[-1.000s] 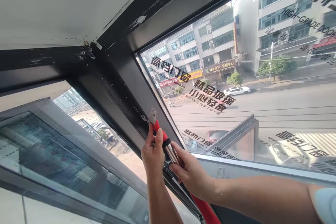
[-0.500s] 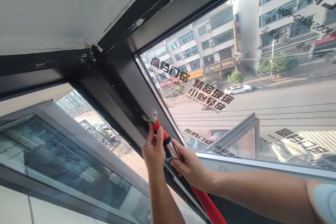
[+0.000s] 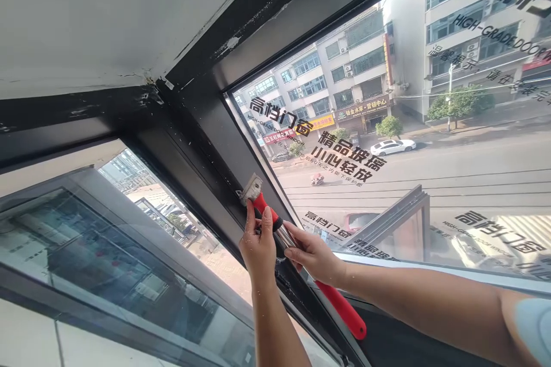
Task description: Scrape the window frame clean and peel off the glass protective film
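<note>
Middle of the red scraper (image 3: 275,221) behind both hands, right arm past the picture's edge.

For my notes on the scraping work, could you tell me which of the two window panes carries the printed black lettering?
The right-hand pane, beside the scraper, carries it; the left-hand pane shows only reflections.

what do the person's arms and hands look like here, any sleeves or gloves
No gloves: left hand and right hand are bare, flecked with small white specks. Both forearms are uncovered. A pale light-blue short sleeve shows on the right arm at the frame edge.
</note>
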`<state>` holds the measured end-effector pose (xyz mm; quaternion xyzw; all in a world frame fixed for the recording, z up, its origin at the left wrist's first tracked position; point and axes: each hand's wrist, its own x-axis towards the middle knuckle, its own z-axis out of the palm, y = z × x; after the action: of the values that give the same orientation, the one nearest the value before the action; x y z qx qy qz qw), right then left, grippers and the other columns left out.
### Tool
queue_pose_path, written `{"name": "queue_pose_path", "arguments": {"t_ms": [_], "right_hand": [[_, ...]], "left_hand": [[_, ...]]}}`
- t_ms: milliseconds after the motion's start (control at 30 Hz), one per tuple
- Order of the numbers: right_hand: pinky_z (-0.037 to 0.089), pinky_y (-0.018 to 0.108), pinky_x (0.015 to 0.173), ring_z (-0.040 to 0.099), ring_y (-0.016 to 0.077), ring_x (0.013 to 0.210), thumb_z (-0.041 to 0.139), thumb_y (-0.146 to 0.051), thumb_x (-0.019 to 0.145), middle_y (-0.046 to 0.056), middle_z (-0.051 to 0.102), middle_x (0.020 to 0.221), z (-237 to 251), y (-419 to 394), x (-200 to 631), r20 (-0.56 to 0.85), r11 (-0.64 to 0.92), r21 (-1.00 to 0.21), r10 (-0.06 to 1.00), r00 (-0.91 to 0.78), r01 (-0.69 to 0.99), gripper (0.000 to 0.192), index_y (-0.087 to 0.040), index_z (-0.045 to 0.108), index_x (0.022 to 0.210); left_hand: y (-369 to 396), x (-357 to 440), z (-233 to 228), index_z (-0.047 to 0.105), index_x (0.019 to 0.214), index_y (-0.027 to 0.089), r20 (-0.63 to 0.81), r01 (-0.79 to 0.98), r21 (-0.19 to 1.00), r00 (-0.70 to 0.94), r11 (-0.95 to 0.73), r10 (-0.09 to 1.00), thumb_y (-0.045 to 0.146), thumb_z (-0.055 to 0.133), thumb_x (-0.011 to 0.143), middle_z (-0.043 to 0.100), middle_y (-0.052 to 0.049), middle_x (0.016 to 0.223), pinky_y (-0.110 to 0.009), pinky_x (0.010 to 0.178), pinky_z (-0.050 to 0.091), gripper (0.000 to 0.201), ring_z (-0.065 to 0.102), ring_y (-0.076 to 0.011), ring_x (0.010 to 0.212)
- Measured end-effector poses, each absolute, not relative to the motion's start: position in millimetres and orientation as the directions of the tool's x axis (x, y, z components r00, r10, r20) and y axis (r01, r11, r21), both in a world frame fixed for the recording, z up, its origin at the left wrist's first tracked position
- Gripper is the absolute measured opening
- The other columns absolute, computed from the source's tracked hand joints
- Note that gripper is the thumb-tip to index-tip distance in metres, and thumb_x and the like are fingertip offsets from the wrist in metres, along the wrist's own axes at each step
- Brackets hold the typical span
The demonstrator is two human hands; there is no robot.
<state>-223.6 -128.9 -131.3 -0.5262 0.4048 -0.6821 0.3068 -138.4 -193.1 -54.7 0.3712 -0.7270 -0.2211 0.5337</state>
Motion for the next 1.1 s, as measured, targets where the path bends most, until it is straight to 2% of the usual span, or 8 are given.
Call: {"name": "queue_pose_path", "arguments": {"t_ms": [100,200,267,400,633,767,933,1100], "right_hand": [[0.043,0.020,0.049,0.044,0.0075,0.051,0.054,-0.027,0.085,-0.005,0.045,0.068,-126,-126,-234,0.528,-0.524,-0.848,-0.816,-0.237,-0.084,0.061,-0.020,0.037,0.144],[0.042,0.020,0.050,0.043,0.0071,0.052,0.054,-0.026,0.087,-0.004,0.044,0.069,-133,-106,-243,0.577,-0.563,-0.816,-0.777,-0.253,-0.131,0.056,-0.021,0.041,0.141],[0.042,0.021,0.051,0.042,0.0072,0.053,0.054,-0.028,0.088,-0.004,0.043,0.071,-145,-88,-247,0.552,-0.548,-0.831,-0.786,-0.279,-0.102,0.055,-0.021,0.040,0.141],[0.042,0.022,0.051,0.042,0.0080,0.054,0.053,-0.032,0.090,-0.004,0.040,0.071,-169,-54,-254,0.429,-0.446,-0.895,-0.857,-0.285,-0.007,0.058,-0.022,0.036,0.144],[0.033,0.021,0.051,0.035,0.0081,0.054,0.049,-0.027,0.091,-0.005,0.034,0.066,-170,-5,-269,0.344,-0.336,-0.939,-0.911,-0.227,-0.072,0.052,-0.022,0.040,0.142],[0.031,0.021,0.051,0.033,0.0089,0.056,0.050,-0.029,0.089,-0.004,0.034,0.067,-174,12,-276,0.262,-0.235,-0.963,-0.931,-0.256,-0.130,0.051,-0.022,0.043,0.140],[0.033,0.021,0.051,0.034,0.0097,0.056,0.050,-0.032,0.089,-0.003,0.035,0.069,-184,21,-284,0.181,-0.156,-0.982,-0.937,-0.299,-0.105,0.053,-0.021,0.043,0.140],[0.036,0.020,0.051,0.035,0.0098,0.056,0.051,-0.029,0.087,-0.003,0.033,0.069,-184,28,-288,0.163,-0.139,-0.985,-0.939,-0.303,-0.101,0.052,-0.021,0.047,0.138]], "left_hand": [[-194,-135,-58,0.049,0.135,0.023,0.621,-0.288,0.726,-0.116,0.624,-0.775,0.063,0.050,0.081,0.056,0.001,0.065,-0.024,0.059,0.040,0.067,0.049,-0.0115,0.059],[-197,-130,-59,0.060,0.123,0.026,0.590,-0.236,0.795,0.086,0.559,-0.803,0.058,0.051,0.083,0.058,0.001,0.067,-0.024,0.055,0.039,0.052,0.048,-0.0112,0.056],[-202,-127,-55,0.067,0.110,0.022,0.661,-0.310,0.742,0.186,0.595,-0.727,0.048,0.051,0.085,0.065,-0.003,0.080,-0.025,0.062,0.043,0.039,0.056,-0.0136,0.066],[-212,-131,-38,0.066,0.108,0.014,0.863,-0.640,0.379,-0.017,0.669,-0.505,0.032,0.045,0.090,0.065,-0.010,0.098,-0.029,0.070,0.045,0.033,0.061,-0.0209,0.087],[-206,-135,-7,0.052,0.122,0.013,0.677,-0.910,0.065,-0.261,0.409,-0.688,0.030,0.037,0.095,0.058,-0.011,0.110,-0.030,0.054,0.037,0.036,0.059,-0.0229,0.081],[-202,-135,4,0.052,0.111,0.013,0.624,-0.939,-0.109,-0.320,0.326,-0.713,0.026,0.028,0.096,0.057,-0.009,0.104,-0.029,0.047,0.026,0.031,0.056,-0.0213,0.071],[-205,-138,1,0.053,0.093,0.012,0.659,-0.928,-0.199,-0.365,0.316,-0.658,0.020,0.026,0.095,0.057,-0.008,0.093,-0.027,0.045,0.019,0.028,0.053,-0.0182,0.064],[-220,-137,-10,0.057,0.086,0.015,0.826,-0.943,-0.113,-0.265,0.314,-0.498,0.028,0.036,0.089,0.060,-0.004,0.085,-0.026,0.046,0.017,0.025,0.048,-0.0166,0.060]]}}
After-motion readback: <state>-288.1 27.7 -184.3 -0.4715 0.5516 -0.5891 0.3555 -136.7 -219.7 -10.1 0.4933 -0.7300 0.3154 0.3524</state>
